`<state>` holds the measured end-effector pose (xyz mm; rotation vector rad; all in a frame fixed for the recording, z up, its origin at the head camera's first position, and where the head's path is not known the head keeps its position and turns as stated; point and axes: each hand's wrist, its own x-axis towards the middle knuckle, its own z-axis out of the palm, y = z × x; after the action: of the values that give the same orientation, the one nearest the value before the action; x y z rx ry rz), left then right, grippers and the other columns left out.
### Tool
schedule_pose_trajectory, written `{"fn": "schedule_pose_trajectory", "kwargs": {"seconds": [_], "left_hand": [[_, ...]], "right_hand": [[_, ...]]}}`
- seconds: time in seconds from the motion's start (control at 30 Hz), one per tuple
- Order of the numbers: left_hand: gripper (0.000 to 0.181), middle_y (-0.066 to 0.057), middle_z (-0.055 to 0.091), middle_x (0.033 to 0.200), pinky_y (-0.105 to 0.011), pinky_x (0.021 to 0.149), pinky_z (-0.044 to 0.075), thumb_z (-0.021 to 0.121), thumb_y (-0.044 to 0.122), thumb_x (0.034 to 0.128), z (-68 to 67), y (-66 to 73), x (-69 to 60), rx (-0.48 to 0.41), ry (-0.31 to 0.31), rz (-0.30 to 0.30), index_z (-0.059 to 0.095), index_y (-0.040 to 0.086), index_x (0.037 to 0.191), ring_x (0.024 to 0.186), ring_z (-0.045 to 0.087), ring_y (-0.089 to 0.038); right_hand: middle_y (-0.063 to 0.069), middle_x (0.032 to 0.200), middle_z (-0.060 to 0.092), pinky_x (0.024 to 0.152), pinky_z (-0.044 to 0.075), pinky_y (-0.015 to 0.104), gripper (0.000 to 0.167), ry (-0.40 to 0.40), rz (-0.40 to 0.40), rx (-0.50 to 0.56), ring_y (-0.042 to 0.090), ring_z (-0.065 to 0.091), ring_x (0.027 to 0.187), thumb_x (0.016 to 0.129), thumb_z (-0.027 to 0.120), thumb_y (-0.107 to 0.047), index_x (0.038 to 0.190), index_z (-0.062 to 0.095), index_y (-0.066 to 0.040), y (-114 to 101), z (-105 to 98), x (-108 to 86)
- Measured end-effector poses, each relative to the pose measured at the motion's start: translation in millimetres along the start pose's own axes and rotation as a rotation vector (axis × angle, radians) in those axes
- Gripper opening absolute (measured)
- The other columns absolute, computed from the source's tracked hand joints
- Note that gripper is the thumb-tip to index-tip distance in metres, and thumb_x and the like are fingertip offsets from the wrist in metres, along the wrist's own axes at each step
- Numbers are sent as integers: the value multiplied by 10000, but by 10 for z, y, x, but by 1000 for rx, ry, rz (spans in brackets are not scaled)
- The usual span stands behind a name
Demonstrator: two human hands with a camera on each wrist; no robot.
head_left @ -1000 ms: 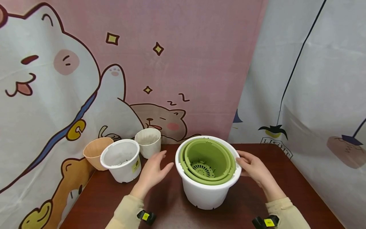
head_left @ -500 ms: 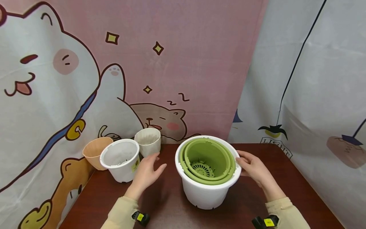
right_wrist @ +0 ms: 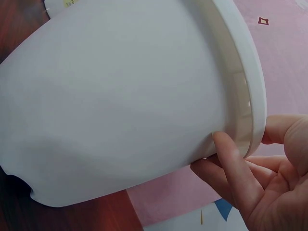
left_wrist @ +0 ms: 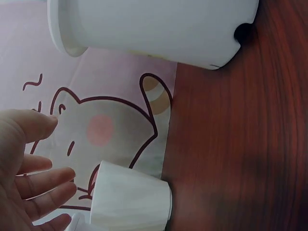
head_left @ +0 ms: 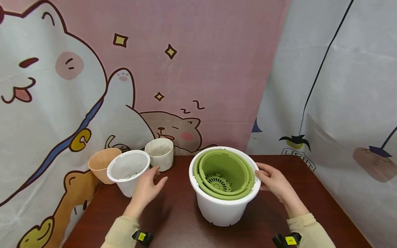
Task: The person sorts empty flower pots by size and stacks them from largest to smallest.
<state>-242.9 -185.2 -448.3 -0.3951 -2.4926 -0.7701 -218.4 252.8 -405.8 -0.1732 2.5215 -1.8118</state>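
Observation:
A large white flowerpot [head_left: 221,210] stands upright on the table, with two green flowerpots [head_left: 227,168] nested inside it. Its rim is pinched at the right side by my right hand [head_left: 274,181]; in the right wrist view the thumb lies over the rim and the fingers [right_wrist: 231,163] bend beneath it against the wall. My left hand [head_left: 145,188] holds nothing, its fingers loosely spread. It hovers just in front of the smaller white flowerpot [head_left: 125,172], partly covering it; whether they touch I cannot tell. Behind the fingertips stands a cream flowerpot [head_left: 161,158].
An orange flowerpot [head_left: 100,168] stands at the table's back left, beside the smaller white one. The dark red-brown table [head_left: 176,213] reaches back to a printed cartoon curtain [head_left: 204,69]. A grey curtain [head_left: 350,103] hangs along the right side.
My left hand has moved left, away from the large flowerpot and towards the smaller white one. My right hand keeps its hold on the rim. The head view has shifted slightly.

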Motion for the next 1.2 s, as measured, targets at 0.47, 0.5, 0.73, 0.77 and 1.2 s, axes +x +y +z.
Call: {"fn": "schedule_pose_trajectory", "kwargs": {"seconds": [0.47,0.5,0.73,0.77,1.2], "left_hand": [[402,-158,694,936,-533,785,515,774,196,846,-247,-224,-104,48,64,-85,657,-39,1150,873,653,-348],[398,-160,697,937,-534,778,518,772,196,845,-271,-243,-115,53,69,-91,657,-41,1144,868,657,-348],[405,-182,701,956,-536,748,523,760,164,841,-444,-349,-159,62,113,-111,645,-64,1155,853,674,-362],[404,-185,700,958,-537,747,523,753,168,847,-469,-360,-160,63,115,-117,642,-64,1159,853,674,-362],[468,-234,677,1039,-569,757,519,669,268,925,-782,-499,-173,120,83,-272,593,-68,1241,914,653,-400]], "right_hand": [[330,1248,574,717,595,374,516,5,-11,-5,237,686,880,1021,552,-148,1444,388,97,15,9,7],[329,1248,575,716,595,374,516,6,-10,-4,238,686,878,1021,553,-149,1443,388,97,12,10,6],[327,1243,577,720,595,374,506,8,0,3,228,684,884,1022,548,-141,1441,393,96,8,13,4],[326,1243,577,720,595,374,504,11,3,2,226,683,888,1022,549,-142,1439,396,95,7,15,4],[318,1242,583,717,595,377,509,11,1,5,238,686,879,1020,554,-146,1442,394,90,-4,9,-1]]}}
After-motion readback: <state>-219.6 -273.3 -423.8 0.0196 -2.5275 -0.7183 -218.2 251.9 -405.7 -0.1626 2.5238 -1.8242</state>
